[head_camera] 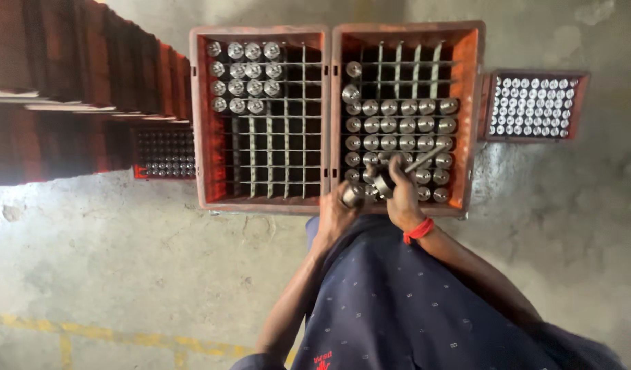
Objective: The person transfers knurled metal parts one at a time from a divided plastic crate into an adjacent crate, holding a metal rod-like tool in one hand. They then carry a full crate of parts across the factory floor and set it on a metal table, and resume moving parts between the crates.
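Nearest the camera, the person's dark blue dotted shirt (404, 301) fills the low middle, with both bare forearms reaching forward over the near rim of the right-hand orange crate (474, 116). The left hand (337, 214) is closed around a short metal cylinder (352, 195) at the crate's near-left corner, round end face showing. Just to its right, the right hand (402, 199), with a red band (418, 230) at the wrist, is clamped on a longer metal pin (413, 168). That pin's long axis slants from a thick collar near the fingers up and right to a thin shaft tip over the filled rows. The 2 hands are almost touching, the right one slightly farther in.

Beyond the fingers, the right crate's grid holds upright shiny cylinders in its near rows, while its far cells are mostly open. The left orange crate (200, 123) holds cylinders only in its far-left corner. Farther out sit a small tray of tiny silver parts (535, 106) at right, another tray (166, 152) at left, and stacked crates (68, 82) on the concrete floor (110, 247).
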